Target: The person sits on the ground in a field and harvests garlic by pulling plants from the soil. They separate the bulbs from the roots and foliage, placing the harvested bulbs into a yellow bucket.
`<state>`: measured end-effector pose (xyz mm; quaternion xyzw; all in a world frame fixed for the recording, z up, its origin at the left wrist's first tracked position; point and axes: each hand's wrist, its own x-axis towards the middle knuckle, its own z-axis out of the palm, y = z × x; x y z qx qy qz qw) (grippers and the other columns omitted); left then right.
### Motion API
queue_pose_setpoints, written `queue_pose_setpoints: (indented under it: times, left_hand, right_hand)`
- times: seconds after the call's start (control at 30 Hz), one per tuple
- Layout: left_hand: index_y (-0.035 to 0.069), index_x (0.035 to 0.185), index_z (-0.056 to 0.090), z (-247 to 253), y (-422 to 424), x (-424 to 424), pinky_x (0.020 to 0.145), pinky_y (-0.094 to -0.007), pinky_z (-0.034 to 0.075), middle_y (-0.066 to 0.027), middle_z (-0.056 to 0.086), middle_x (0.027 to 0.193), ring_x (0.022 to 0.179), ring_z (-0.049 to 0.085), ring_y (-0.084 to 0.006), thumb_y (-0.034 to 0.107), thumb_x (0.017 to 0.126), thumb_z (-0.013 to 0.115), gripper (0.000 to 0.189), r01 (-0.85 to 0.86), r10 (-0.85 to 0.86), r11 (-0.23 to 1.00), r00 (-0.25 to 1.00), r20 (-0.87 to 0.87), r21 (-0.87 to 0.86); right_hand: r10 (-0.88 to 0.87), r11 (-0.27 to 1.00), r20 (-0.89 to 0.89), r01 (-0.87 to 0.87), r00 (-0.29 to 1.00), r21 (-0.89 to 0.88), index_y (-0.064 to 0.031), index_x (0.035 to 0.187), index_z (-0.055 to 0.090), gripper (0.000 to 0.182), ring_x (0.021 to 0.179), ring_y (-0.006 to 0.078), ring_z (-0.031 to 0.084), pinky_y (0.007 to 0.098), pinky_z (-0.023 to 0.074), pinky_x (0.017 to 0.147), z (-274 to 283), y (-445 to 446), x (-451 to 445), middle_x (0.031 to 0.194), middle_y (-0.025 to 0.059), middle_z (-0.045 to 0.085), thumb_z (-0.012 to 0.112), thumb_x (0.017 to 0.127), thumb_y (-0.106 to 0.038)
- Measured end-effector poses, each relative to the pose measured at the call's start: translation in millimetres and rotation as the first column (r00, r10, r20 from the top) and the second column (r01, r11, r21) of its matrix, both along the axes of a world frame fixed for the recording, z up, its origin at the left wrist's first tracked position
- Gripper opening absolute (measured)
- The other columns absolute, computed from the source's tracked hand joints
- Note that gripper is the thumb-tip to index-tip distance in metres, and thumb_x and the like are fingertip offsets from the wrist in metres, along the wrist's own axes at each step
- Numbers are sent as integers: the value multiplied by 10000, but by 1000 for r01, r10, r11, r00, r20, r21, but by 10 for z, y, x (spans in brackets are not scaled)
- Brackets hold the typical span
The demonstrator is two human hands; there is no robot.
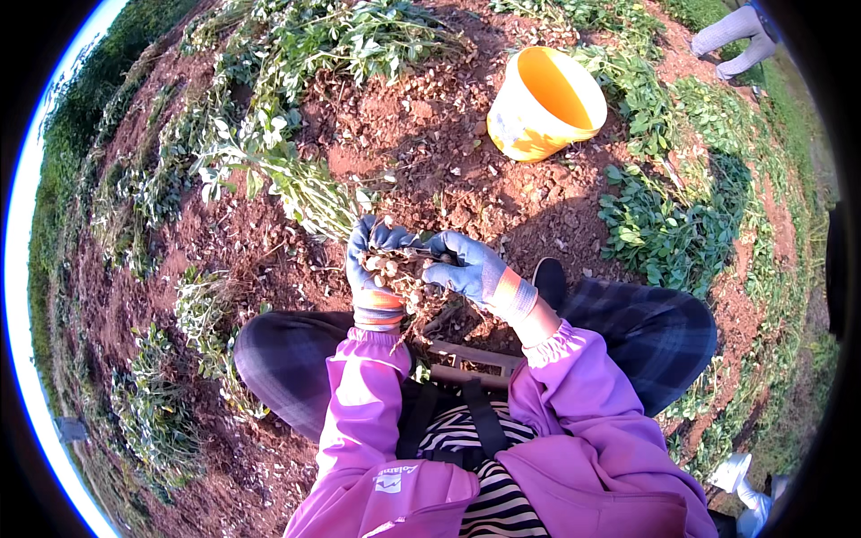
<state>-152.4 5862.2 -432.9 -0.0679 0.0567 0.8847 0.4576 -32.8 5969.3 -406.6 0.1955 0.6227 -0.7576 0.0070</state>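
Observation:
My left hand, in a blue-coated work glove with an orange cuff, grips the root end of an uprooted peanut plant. Its leafy stems stretch up and left, away from the hand. A tangle of roots and pale peanut pods hangs between both palms, above the soil. From the other side my right hand, gloved the same way, closes its thumb and fingers on part of this cluster. What lies under those fingers is mostly hidden.
A yellow bucket stands tilted on the reddish soil ahead and right. Piles of peanut plants lie ahead, right and left. A slatted low seat is between my legs. Another person's legs show at the upper right.

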Motion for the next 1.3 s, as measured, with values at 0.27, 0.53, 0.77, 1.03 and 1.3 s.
queue_pose_setpoints:
  times: [0.27, 0.53, 0.77, 1.03, 1.3]
  left_hand:
    - [114, 726, 426, -136, -11, 17, 671, -310, 378, 22, 376, 637, 624, 404, -129, 245, 888, 469, 213, -43, 39, 999, 991, -128, -30]
    - [120, 699, 408, -67, 50, 66, 603, -292, 347, 22, 365, 601, 583, 382, -124, 226, 900, 430, 228, -53, 39, 991, 993, -109, -126]
    - [117, 690, 411, -9, 68, 109, 597, -275, 346, 15, 375, 592, 580, 391, -119, 211, 907, 407, 237, -58, 46, 992, 993, -109, -111]
    - [112, 777, 476, -151, 107, 151, 645, -292, 381, 27, 381, 636, 611, 404, -116, 237, 879, 499, 162, -71, -19, 943, 964, -264, -326]
    - [108, 749, 461, -214, 117, 159, 623, -285, 386, 28, 363, 632, 589, 389, -115, 231, 887, 479, 185, -109, -25, 928, 936, -352, -356]
  right_hand:
    - [-90, 960, 28, 94, 996, -264, 15, 1030, 554, 260, 840, 64, 548, 207, 431, 760, -118, -154, -4, 916, 17, 600, 616, 798, -87]
    - [-424, 860, 0, 402, 906, -314, -29, 831, 556, 70, 628, 50, 463, 181, 370, 565, -273, -158, -53, 715, -28, 535, 556, 761, -26]
    - [-423, 866, 16, 410, 906, -288, -19, 864, 556, 53, 606, 59, 496, 188, 389, 552, -339, -189, -66, 705, -17, 541, 525, 830, -44]
    - [-457, 840, -109, 469, 883, 273, -1, 904, 526, 131, 584, 78, 492, 204, 425, 558, -439, -170, -95, 717, 24, 551, 475, 805, 68]
    - [-462, 886, 3, 461, 887, 35, 5, 895, 569, 130, 667, 75, 531, 207, 440, 610, -587, -50, -69, 756, 38, 610, 492, 805, 57]
